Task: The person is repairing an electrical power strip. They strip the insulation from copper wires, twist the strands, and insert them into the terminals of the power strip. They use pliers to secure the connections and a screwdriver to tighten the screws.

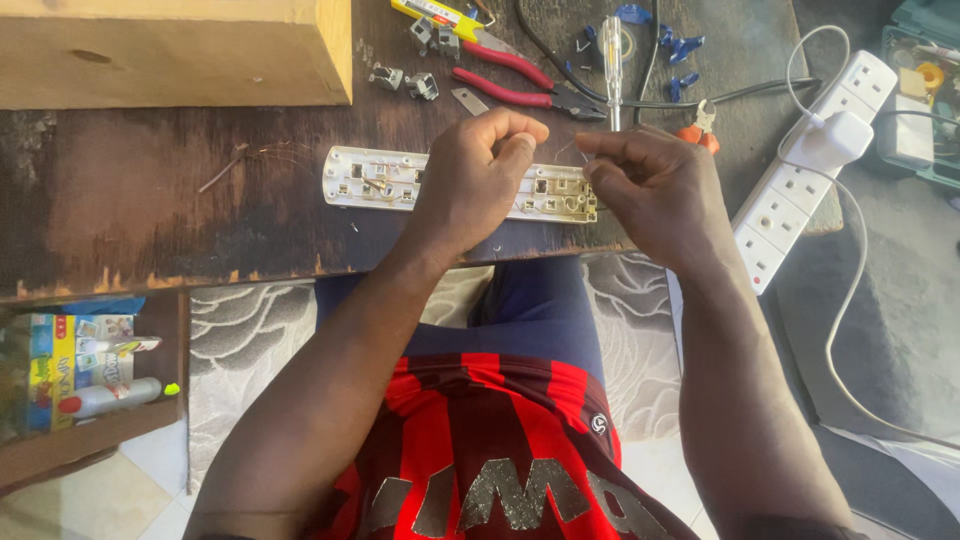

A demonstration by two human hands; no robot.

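Opened socket strip (380,180): white, contacts exposed, lies flat across dark worn table (150,210), near edge. Left hand (470,180) rests over strip middle, fingers curled together, thumb pinched to forefinger. Right hand (655,185) just right of strip end, fingertips pinched; whether anything is held cannot be told. Red-handled pliers (510,85) farther back. Intact white power strip (800,190) far right.

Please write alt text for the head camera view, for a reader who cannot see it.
Two bare hands, left hand and right hand, pinch something too thin to identify above an opened white plastic socket strip on a worn dark wooden table; red-handled pliers lie behind.
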